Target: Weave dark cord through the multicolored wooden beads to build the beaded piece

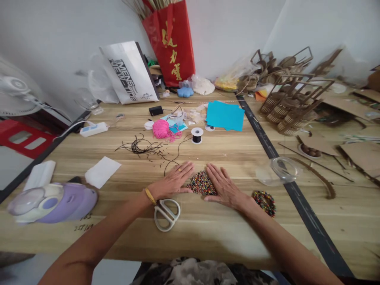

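Observation:
Multicoloured small beads [202, 183] lie in a pile on the wooden table [208, 229]. My left hand [174, 181] rests flat at the pile's left edge, fingers stretched forward. On the opposite side, my right hand [223, 185] lies flat with its fingers extended, touching the beads. White-handled scissors [167, 215] sit below my left hand, their blades hidden under the wrist. A coil of strung beads [264, 203] is beside my right forearm. Beyond the hands stands a spool of black cord [197, 135], its loose end trailing toward my left hand.
Tangled black cord [139, 145] with cut bits and pink yarn [162, 129] lie farther back. Blue sheets [225, 115] are at the back centre. A clear round container [277, 171] stands right, a purple-white device [56, 202] left. Woven baskets [291, 105] crowd the back right.

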`<move>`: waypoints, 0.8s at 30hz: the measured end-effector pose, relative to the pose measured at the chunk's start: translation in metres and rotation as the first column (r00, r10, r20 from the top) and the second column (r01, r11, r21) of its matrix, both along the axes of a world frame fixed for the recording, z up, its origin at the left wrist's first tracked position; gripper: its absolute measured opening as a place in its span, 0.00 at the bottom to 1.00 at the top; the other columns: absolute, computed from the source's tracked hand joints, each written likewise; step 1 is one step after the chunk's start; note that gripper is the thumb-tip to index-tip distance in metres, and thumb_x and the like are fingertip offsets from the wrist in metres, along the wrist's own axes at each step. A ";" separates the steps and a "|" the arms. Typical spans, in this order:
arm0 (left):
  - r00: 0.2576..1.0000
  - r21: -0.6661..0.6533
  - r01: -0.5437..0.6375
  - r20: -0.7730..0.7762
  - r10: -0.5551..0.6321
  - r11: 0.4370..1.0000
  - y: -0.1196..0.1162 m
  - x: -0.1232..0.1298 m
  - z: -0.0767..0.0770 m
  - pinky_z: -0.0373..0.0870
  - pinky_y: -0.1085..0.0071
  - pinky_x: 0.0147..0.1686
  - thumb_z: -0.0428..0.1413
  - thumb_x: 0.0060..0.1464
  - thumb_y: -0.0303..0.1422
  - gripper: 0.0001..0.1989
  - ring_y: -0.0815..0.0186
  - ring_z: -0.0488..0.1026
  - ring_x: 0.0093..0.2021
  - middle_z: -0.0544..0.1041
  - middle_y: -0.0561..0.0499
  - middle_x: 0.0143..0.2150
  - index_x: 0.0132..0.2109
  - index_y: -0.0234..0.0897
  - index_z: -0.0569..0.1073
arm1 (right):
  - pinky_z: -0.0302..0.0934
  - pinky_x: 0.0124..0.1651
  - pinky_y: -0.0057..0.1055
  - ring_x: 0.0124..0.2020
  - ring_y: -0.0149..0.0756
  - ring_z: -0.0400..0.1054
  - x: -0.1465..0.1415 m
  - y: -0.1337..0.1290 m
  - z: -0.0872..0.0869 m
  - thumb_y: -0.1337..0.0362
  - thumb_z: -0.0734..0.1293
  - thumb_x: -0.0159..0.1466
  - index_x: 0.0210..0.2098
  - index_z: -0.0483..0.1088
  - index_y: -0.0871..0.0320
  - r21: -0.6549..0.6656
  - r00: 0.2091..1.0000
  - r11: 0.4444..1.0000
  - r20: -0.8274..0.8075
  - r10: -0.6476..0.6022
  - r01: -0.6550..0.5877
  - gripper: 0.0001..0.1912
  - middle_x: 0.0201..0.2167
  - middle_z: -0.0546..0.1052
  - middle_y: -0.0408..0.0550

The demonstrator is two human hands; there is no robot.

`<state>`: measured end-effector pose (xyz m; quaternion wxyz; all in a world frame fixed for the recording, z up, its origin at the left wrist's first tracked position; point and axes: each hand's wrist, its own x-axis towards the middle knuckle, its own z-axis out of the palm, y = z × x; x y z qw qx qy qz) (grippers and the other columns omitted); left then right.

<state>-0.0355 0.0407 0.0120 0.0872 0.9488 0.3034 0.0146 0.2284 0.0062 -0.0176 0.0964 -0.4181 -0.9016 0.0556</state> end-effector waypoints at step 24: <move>0.737 -0.102 -0.598 0.319 0.595 0.795 0.006 -0.073 0.012 0.66 0.63 0.46 0.52 0.54 0.29 0.06 0.59 0.72 0.40 0.78 0.46 0.35 0.34 0.36 0.74 | 0.58 0.36 0.38 0.36 0.43 0.62 -0.140 -0.058 0.046 0.64 0.62 0.66 0.46 0.63 0.66 0.086 0.930 0.926 0.056 0.363 -0.367 0.13 0.35 0.70 0.54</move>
